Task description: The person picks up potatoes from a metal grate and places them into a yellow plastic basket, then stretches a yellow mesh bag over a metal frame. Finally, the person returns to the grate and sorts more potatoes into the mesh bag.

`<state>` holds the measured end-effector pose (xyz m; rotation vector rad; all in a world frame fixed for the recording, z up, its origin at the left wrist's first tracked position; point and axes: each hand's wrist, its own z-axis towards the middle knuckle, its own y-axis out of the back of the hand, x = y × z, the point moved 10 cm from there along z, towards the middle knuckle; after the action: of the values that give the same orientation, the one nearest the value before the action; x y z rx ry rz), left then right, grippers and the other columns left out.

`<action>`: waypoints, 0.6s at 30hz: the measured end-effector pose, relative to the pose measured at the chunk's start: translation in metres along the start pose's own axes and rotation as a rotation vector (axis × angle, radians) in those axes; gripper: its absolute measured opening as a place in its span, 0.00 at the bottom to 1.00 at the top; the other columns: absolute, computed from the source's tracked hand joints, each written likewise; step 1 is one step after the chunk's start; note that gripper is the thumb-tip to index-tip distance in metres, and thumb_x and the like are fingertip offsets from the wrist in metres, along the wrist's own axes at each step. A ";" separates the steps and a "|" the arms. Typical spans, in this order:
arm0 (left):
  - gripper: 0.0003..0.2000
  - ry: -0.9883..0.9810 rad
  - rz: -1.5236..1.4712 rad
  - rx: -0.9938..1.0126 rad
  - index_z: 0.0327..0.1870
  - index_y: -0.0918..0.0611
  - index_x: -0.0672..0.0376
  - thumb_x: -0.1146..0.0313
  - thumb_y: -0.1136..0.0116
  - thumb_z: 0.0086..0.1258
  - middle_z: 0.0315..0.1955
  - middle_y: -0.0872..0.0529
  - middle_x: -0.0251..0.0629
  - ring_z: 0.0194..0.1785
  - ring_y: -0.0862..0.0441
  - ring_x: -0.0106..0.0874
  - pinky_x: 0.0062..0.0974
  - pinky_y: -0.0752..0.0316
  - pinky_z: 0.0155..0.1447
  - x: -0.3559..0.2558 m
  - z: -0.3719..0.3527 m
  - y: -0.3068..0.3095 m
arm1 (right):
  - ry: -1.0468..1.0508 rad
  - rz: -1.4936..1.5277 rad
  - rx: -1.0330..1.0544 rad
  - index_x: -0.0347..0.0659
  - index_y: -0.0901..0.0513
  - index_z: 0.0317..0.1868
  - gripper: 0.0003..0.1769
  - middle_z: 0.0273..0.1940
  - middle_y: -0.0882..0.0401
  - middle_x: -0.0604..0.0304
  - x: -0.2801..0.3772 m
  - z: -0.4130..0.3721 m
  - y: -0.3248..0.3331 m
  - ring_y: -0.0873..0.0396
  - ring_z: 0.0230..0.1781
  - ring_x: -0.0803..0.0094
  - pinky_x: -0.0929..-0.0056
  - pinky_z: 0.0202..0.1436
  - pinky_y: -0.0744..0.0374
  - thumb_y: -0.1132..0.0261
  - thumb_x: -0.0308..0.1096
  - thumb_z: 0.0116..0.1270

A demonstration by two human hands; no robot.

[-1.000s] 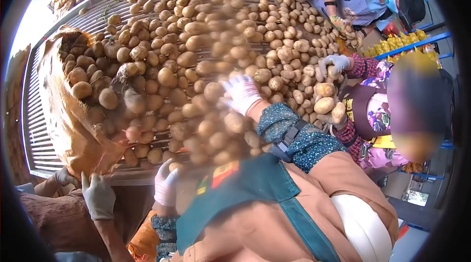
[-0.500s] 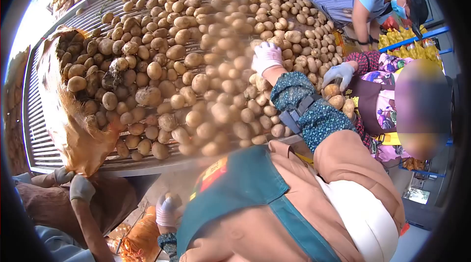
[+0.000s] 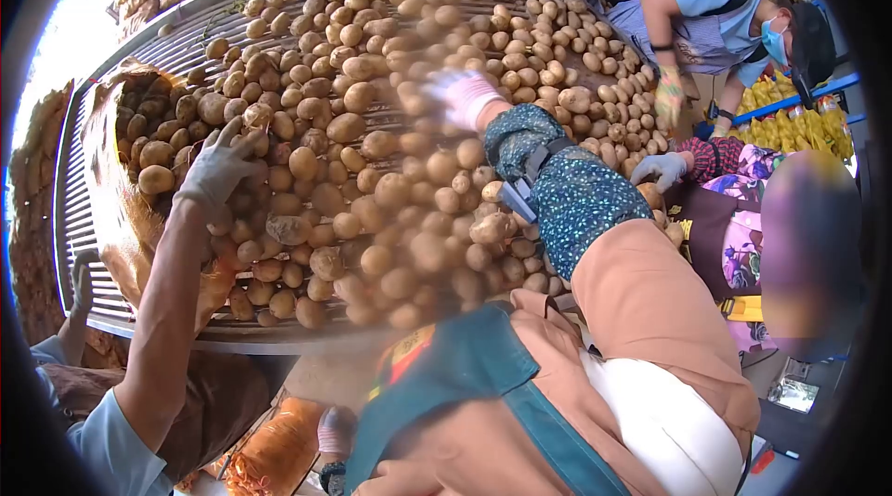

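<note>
My right hand (image 3: 465, 97), in a white glove with a pink striped cuff, is over the potatoes (image 3: 358, 97) on the slatted table (image 3: 79, 217). Its fingers look stretched out and blurred, with nothing visibly held. At the bottom, beside my teal apron (image 3: 446, 366), is my left hand (image 3: 336, 431), also gloved; its fingers are too small and dim to make out. An open sack (image 3: 121, 189) full of potatoes lies at the table's left end.
A co-worker's gloved hand (image 3: 218, 166) reaches onto the potatoes near the sack. Another co-worker's gloved hand (image 3: 660, 169) is at the right edge. Further right are yellow bags (image 3: 799, 129). Orange netting (image 3: 279, 450) lies below the table. More people stand along the far side.
My right hand has moved left over the potatoes; my left hand sits slightly lower. The co-worker at left has moved one hand from the sack's lower edge up onto the potatoes.
</note>
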<state>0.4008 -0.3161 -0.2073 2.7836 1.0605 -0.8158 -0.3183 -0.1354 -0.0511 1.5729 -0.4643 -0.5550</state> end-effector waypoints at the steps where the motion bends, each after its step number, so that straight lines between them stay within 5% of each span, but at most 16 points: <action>1: 0.05 0.013 0.032 -0.010 0.38 0.21 0.54 0.66 0.41 0.67 0.29 0.22 0.31 0.34 0.24 0.27 0.27 0.27 0.38 0.002 0.001 0.001 | -0.151 0.017 0.003 0.62 0.25 0.66 0.26 0.70 0.32 0.59 -0.030 0.002 -0.012 0.34 0.71 0.56 0.47 0.68 0.31 0.39 0.48 0.67; 4: 0.06 0.026 0.135 -0.024 0.40 0.20 0.55 0.70 0.39 0.63 0.31 0.20 0.33 0.35 0.22 0.27 0.28 0.25 0.39 -0.001 0.005 0.007 | -0.402 0.000 -0.007 0.54 0.23 0.65 0.26 0.73 0.35 0.58 -0.067 -0.026 0.001 0.40 0.75 0.58 0.46 0.74 0.37 0.39 0.46 0.67; 6: 0.09 -0.004 0.263 0.000 0.42 0.19 0.55 0.72 0.38 0.61 0.32 0.18 0.34 0.36 0.21 0.28 0.28 0.24 0.40 -0.007 0.011 0.008 | -0.557 -0.143 -0.129 0.50 0.19 0.58 0.21 0.66 0.26 0.55 -0.061 -0.032 0.026 0.32 0.70 0.59 0.50 0.68 0.29 0.39 0.46 0.67; 9: 0.12 -0.337 0.831 0.139 0.44 0.18 0.55 0.76 0.37 0.57 0.34 0.16 0.36 0.38 0.18 0.29 0.29 0.22 0.41 -0.021 0.016 -0.005 | -0.300 -0.012 0.148 0.51 0.17 0.54 0.16 0.56 0.18 0.58 -0.009 -0.004 0.007 0.21 0.59 0.64 0.61 0.60 0.22 0.38 0.41 0.68; 12: 0.16 0.182 0.070 -0.223 0.55 0.19 0.57 0.70 0.36 0.65 0.40 0.15 0.36 0.41 0.18 0.30 0.29 0.22 0.43 -0.039 0.004 -0.002 | -0.396 0.293 0.194 0.53 0.22 0.63 0.23 0.61 0.20 0.59 0.002 -0.009 -0.035 0.24 0.64 0.62 0.61 0.66 0.25 0.37 0.36 0.66; 15: 0.24 0.008 0.289 -0.078 0.64 0.23 0.57 0.59 0.37 0.69 0.45 0.15 0.37 0.43 0.17 0.33 0.30 0.21 0.44 -0.049 0.021 0.005 | -0.272 0.155 0.120 0.54 0.26 0.68 0.30 0.63 0.21 0.59 0.021 -0.007 -0.039 0.28 0.67 0.61 0.59 0.69 0.28 0.36 0.35 0.64; 18: 0.13 0.069 0.125 -0.304 0.42 0.15 0.60 0.59 0.41 0.72 0.31 0.16 0.32 0.34 0.22 0.26 0.27 0.27 0.42 -0.076 -0.007 -0.024 | -0.323 0.176 0.197 0.55 0.28 0.70 0.33 0.64 0.22 0.60 0.019 0.006 -0.042 0.31 0.70 0.61 0.57 0.71 0.30 0.35 0.35 0.63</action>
<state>0.3416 -0.3423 -0.1610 2.6032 0.9193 -0.4997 -0.3077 -0.1485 -0.0944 1.6136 -0.9165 -0.6447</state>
